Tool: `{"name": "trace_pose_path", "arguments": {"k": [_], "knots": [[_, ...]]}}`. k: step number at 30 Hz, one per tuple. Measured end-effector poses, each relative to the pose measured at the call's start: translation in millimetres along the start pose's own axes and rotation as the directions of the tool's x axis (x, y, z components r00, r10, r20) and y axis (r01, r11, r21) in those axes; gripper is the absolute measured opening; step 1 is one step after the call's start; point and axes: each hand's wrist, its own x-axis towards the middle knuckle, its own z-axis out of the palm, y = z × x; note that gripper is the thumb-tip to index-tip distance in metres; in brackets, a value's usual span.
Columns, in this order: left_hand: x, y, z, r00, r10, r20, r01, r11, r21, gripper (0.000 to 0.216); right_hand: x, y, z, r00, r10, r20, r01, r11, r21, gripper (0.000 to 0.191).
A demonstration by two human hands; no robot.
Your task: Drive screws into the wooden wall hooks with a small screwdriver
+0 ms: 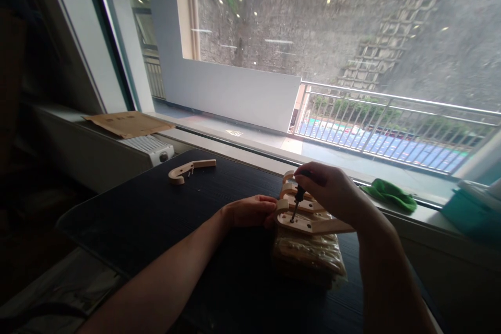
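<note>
My right hand (331, 188) is closed round a small dark screwdriver (298, 195) held upright, its tip set in a hole of a light wooden hook piece (309, 223). That piece lies on top of a stack of similar wooden pieces (297, 193). My left hand (250, 210) grips the left end of the top wooden piece, fingers curled against it. The stack rests on a clear plastic bag of wooden parts (311, 255) on the dark table (156, 219).
A single wooden hook (188, 168) with small screws lies at the table's far left. A flat cardboard sheet (127, 122) and a white heater (151, 147) sit by the window sill. A green cloth (389, 193) and a teal box (472, 209) lie on the sill at right.
</note>
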Motion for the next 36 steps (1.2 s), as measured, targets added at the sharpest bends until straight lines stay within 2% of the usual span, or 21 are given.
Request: {"name": "trace_pose_path", "arguments": {"k": [7, 17, 23, 32, 36], "knots": [[-0.6, 1.2, 2.8, 1.000, -0.005, -0.007, 0.005, 1.000, 0.009, 0.033, 2.3, 3.2, 1.0, 0.994, 0.085, -0.065, -0.089, 0.993, -0.075, 0.031], [-0.6, 1.3, 4.2, 1.000, -0.001, -0.016, 0.001, 1.000, 0.004, 0.033, -0.6, 6.6, -5.6, 0.999, 0.035, -0.029, -0.036, 0.999, -0.038, 0.025], [-0.7, 1.2, 2.6, 1.000, -0.001, -0.006, 0.001, 1.000, -0.001, 0.034, 0.0, 14.2, -5.5, 0.992, 0.117, -0.051, -0.119, 0.991, -0.056, 0.030], [-0.9, 1.0, 2.5, 1.000, 0.000, -0.008, 0.000, 1.000, -0.008, 0.033, -3.3, -0.1, -7.8, 1.000, 0.027, -0.009, -0.027, 0.999, -0.035, 0.026], [-0.6, 0.2, 1.9, 1.000, 0.002, -0.007, -0.002, 1.000, -0.014, 0.035, -1.3, 5.2, -4.8, 0.998, 0.054, -0.023, -0.055, 0.998, -0.026, 0.028]]}}
